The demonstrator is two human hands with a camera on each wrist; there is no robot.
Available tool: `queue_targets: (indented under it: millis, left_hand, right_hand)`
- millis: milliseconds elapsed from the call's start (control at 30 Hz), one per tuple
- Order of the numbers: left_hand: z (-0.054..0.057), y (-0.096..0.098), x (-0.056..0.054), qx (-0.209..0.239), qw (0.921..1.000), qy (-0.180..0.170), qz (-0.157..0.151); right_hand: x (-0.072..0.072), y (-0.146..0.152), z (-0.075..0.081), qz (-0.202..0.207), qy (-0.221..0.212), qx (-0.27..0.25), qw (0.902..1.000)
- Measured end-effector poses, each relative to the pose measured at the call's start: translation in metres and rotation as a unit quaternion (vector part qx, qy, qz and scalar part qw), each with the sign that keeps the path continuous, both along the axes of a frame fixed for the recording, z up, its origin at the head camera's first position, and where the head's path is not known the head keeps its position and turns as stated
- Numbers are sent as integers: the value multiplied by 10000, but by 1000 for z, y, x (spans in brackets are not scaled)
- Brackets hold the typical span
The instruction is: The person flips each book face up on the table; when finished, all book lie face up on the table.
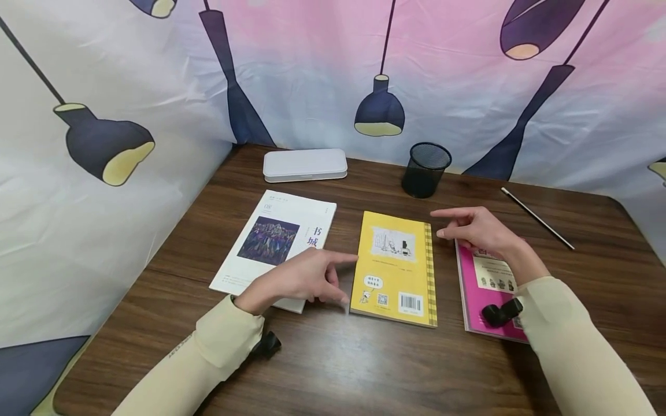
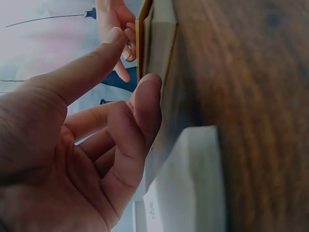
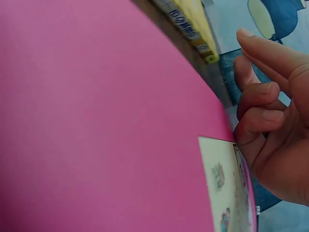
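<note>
A yellow book lies flat in the middle of the table, its barcode at the lower right. My left hand reaches over the white book, index fingertip at the yellow book's left edge and thumb near its lower left corner. In the left wrist view, the fingertips are close beside the page edges of the yellow book. My right hand is over the top of the pink book, index finger pointing left toward the yellow book's upper right corner, other fingers loosely bent. Its palm side shows in the right wrist view.
A white case and a black mesh pen holder stand along the back of the wooden table. To the right lies a thin silver rod. Lamp-printed cloth hangs behind the table and at the left.
</note>
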State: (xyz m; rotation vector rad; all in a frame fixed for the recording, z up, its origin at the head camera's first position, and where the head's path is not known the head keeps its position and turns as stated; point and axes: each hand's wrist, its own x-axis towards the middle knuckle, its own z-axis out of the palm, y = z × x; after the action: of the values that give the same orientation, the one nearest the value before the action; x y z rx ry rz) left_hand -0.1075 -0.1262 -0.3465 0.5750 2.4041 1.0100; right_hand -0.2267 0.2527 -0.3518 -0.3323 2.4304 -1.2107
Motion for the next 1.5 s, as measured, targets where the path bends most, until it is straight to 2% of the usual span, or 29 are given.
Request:
queue_targets:
  millis: [233, 467, 767, 1333, 1500]
  left_hand:
    - [-7, 5, 1, -132, 9999, -26, 12]
    - [-9, 7, 1, -208, 9996, 129, 123]
    - [-9, 14, 3, -527, 9977, 334, 277]
    - [-11, 18, 7, -847, 9940, 671, 195]
    - [-11, 18, 7, -888, 9934, 726, 58]
  right_hand:
    - [-1, -3, -8, -150, -92, -19, 9998]
    - [-5, -8, -9, -135, -7, 132, 9998]
    - [-5, -11, -9, -151, -115, 317, 9993]
    - [-8, -14, -7, -131, -195, 538, 9983]
    - [-7, -13, -10, -131, -194, 490, 9985]
